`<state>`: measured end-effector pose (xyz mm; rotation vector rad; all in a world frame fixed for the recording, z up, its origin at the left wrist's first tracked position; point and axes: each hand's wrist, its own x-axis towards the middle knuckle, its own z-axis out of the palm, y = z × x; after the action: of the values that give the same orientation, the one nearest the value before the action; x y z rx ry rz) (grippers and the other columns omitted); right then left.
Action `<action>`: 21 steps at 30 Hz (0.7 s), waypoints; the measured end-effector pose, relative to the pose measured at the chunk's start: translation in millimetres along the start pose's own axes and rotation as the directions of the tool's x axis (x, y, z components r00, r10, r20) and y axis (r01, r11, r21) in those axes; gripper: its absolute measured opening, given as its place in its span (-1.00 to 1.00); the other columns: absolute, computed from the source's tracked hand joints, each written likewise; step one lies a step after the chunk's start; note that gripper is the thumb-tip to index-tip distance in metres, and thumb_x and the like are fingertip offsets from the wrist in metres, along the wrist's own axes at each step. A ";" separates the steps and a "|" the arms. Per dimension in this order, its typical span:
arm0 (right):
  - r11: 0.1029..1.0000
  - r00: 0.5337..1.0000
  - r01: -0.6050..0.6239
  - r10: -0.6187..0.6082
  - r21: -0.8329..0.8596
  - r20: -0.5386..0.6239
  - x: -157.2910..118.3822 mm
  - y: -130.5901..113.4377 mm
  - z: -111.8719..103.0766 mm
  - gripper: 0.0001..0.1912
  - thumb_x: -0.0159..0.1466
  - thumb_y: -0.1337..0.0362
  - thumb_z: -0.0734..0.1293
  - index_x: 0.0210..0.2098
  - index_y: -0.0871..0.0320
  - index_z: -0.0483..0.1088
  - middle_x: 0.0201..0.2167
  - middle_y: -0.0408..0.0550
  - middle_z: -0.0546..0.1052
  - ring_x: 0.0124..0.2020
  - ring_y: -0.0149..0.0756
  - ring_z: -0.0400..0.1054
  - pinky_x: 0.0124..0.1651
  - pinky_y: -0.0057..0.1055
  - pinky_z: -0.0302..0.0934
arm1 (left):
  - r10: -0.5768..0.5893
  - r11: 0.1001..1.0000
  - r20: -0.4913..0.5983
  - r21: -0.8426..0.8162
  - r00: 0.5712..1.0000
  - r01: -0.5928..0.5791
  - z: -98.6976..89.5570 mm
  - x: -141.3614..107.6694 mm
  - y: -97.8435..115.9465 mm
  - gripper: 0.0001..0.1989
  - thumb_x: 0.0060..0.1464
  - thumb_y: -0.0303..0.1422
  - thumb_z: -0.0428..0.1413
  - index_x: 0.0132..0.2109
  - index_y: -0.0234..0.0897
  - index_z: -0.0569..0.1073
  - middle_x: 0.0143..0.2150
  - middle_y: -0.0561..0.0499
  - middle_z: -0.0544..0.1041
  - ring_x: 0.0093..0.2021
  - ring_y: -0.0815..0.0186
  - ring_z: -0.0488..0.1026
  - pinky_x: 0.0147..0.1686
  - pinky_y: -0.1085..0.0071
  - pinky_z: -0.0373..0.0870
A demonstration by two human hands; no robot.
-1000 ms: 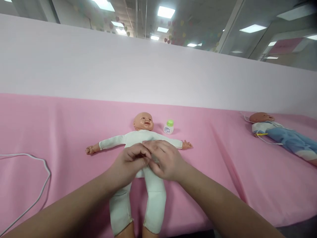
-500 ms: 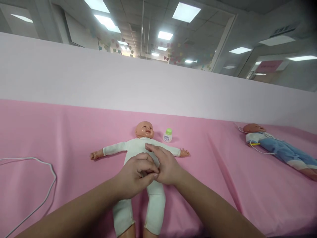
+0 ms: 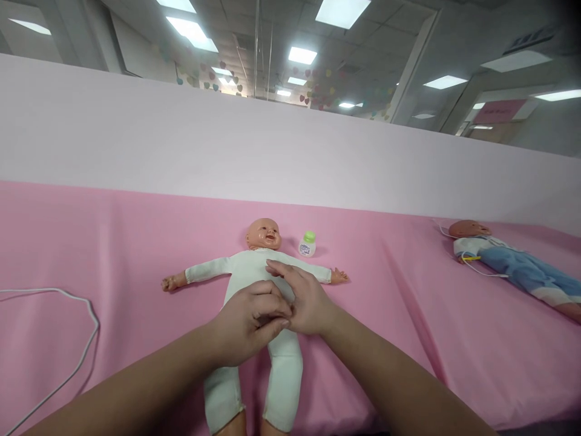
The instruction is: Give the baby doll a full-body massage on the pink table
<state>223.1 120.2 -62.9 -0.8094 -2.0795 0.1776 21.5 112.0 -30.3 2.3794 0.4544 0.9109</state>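
Observation:
A baby doll (image 3: 254, 266) in a pale one-piece suit lies on its back on the pink cloth (image 3: 136, 242), arms spread, head away from me. Both my hands rest on its belly. My left hand (image 3: 247, 324) has its fingers curled, pinching at the suit's fabric. My right hand (image 3: 304, 300) lies beside it, fingers flat on the doll's chest and touching the left hand's fingertips. What lies between the fingers is hidden. A small white bottle with a green cap (image 3: 307, 244) stands just right of the doll's head.
A second doll in blue clothes (image 3: 508, 266) lies at the far right with a thin cord by it. A white cable (image 3: 86, 315) loops on the cloth at the left. A pale partition wall (image 3: 272, 151) rises behind the table.
My right hand has slid from the doll's waist up onto its chest, fingers stretched out. My left hand stays curled on the belly. The view has tilted slightly.

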 end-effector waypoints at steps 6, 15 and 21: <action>1.000 1.000 -0.016 0.016 0.004 0.016 0.0 1.3 1.8 -0.09 0.10 0.21 0.49 0.39 0.10 0.16 0.17 0.14 0.53 0.13 0.00 0.48 0.14 -0.03 0.42 | -0.014 1.000 0.019 -0.004 1.000 0.014 0.6 0.0 0.8 -0.86 0.21 -0.49 0.14 -0.22 -0.20 0.59 -0.26 -0.02 0.50 -0.20 0.28 0.47 -0.20 0.37 0.44; 0.893 0.870 -0.440 0.450 -0.093 0.201 -2.1 19.7 -57.5 -0.41 0.23 0.13 0.47 0.24 -0.03 0.42 0.17 0.02 0.55 0.10 0.00 0.50 0.08 -0.06 0.41 | -0.336 0.892 -0.297 0.204 0.894 0.403 -68.3 -8.9 -39.5 -0.80 0.21 -0.14 0.18 -0.16 -0.14 0.57 -0.03 -0.08 0.57 -0.09 0.13 0.52 -0.19 0.31 0.43; 0.620 0.599 -0.751 0.785 -0.227 0.160 -38.3 56.7 -115.0 -0.61 0.16 0.21 0.47 0.01 -0.01 0.57 -0.05 -0.01 0.64 -0.11 -0.04 0.54 -0.14 -0.26 0.36 | -0.580 0.579 -0.412 0.399 0.703 0.711 -133.4 -57.2 -92.1 -0.45 -0.06 -0.05 0.30 0.09 -0.09 0.55 0.21 -0.11 0.52 0.12 -0.16 0.46 -0.17 0.24 0.39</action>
<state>355.3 122.1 -41.9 -1.8428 -1.8217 0.6445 -122.0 206.6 -31.5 2.2219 1.7704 0.7580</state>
